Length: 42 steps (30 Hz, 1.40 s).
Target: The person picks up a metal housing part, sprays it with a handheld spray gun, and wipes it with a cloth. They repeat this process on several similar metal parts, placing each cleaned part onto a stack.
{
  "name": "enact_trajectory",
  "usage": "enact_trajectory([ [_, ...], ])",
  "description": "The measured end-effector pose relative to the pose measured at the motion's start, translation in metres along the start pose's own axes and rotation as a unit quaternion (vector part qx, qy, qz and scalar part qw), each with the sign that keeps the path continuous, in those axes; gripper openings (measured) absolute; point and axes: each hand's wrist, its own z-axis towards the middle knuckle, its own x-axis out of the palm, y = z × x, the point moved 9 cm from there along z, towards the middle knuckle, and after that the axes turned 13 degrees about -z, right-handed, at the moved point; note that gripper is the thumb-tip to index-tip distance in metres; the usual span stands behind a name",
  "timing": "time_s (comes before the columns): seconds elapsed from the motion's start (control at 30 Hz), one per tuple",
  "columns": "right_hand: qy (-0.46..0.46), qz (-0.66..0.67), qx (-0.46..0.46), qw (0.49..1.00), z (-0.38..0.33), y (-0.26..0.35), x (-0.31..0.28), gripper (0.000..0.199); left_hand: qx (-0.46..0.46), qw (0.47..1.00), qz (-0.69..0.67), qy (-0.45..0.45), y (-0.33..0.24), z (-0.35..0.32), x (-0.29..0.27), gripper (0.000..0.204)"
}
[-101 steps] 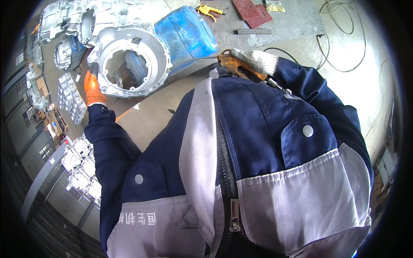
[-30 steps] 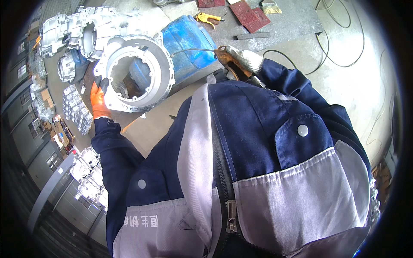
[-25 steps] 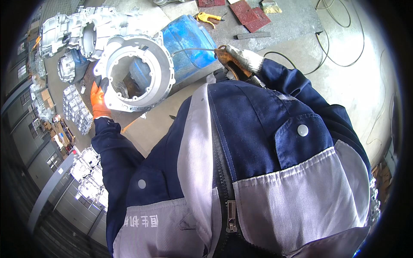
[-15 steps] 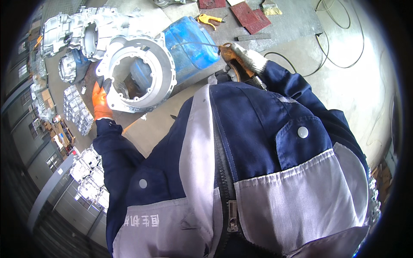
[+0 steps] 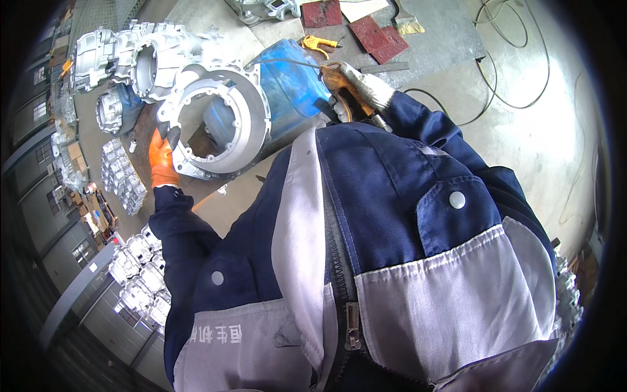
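A silver cast metal housing (image 5: pixel 256 124) with a wide round opening stands at the far left-centre. My left hand (image 5: pixel 162 153), in an orange glove with dark fingertips, is closed on the left edge of its flange. In a white glove, my right hand (image 5: pixel 369 88) grips a worn orange air blow gun (image 5: pixel 341 83). The gun's long thin nozzle reaches left, over a blue plastic container (image 5: pixel 294 78), to the housing's far right rim. Where exactly the nozzle tip ends is hard to make out. A hose fitting (image 5: pixel 379 122) shows at the gun's lower end.
Beyond the container lie a yellow blow gun (image 5: pixel 319 44), dark red abrasive pads (image 5: pixel 379 42) and a brush (image 5: pixel 408 21). More castings (image 5: pixel 153 62) crowd the far left. A black hose (image 5: pixel 493 85) loops across the floor at right.
The view has shifted slightly, so the things on the far side sit lower. My right hand has brought the blow gun a little left, its nozzle closer to the housing. My left hand keeps its hold.
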Motion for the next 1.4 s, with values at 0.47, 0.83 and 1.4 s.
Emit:
enact_trajectory([
  [0.47, 0.021, 0.032, -0.012, 0.999, 0.009, 0.009, 0.012, 0.054, 0.065, 0.997, 0.022, 0.045, -0.009, -0.002, 0.012, 0.035],
  [0.83, 0.050, -0.350, -0.093, 0.931, -0.042, 0.097, -0.006, 0.053, 0.045, 0.977, -0.124, -0.167, 0.002, -0.012, -0.021, 0.041],
  [1.4, -0.064, -0.011, -0.087, 0.994, -0.066, 0.101, -0.045, 0.048, 0.189, 0.937, 0.294, 0.008, 0.072, -0.024, -0.030, 0.028],
])
